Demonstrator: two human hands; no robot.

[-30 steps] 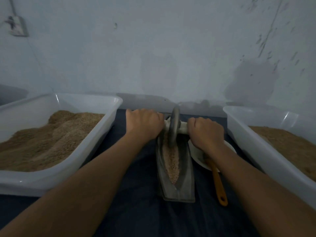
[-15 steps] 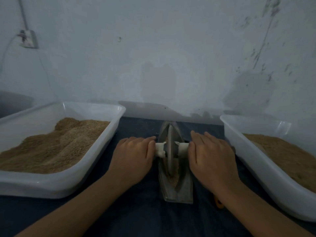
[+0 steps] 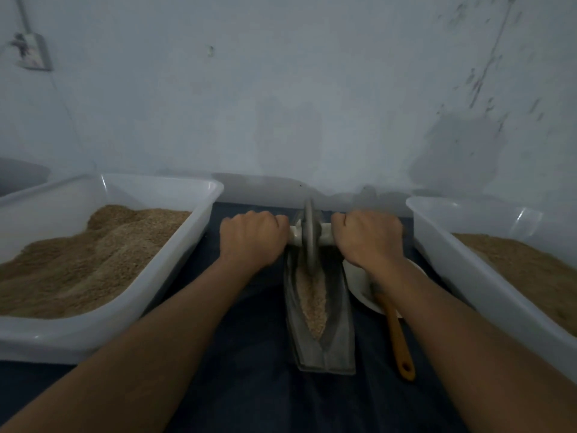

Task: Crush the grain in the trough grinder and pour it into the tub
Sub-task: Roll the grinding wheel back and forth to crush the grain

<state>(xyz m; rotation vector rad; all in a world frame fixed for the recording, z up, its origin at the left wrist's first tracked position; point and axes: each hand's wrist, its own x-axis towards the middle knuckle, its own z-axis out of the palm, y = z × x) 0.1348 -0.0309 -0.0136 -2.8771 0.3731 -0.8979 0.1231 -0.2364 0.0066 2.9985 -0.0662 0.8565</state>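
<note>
1. The grey metal boat-shaped trough grinder (image 3: 323, 332) lies lengthwise on the dark blue cloth-covered surface (image 3: 249, 385), between the two tubs, with pale crushed grain (image 3: 312, 303) heaped along its narrow channel
2. The dark metal grinding wheel (image 3: 309, 237) stands upright on edge at the far end of the trough, its white axle handle (image 3: 324, 235) sticking out to either side
3. The left hand (image 3: 251, 239) is clenched round the left end of the axle and the right hand (image 3: 370, 235) round the right end; I'd say that is the proper hold, one fist each side, close to the disc
4. To my eye the wheel is heavy and stiff, apt to tip sideways if one fist pushes harder; the trough looks rigid and weighty too, best lifted by its long sides for pouring
5. The grain is loose and will spill readily from the pointed ends
6. The white plastic tub on the left (image 3: 193, 245) holds a mound of brown grain; the white plastic tub on the right (image 3: 487, 282) also holds some
7. A white shallow dish (image 3: 359, 285) with an orange-handled utensil (image 3: 398, 342) sits just beside the trough, under the right forearm
</note>
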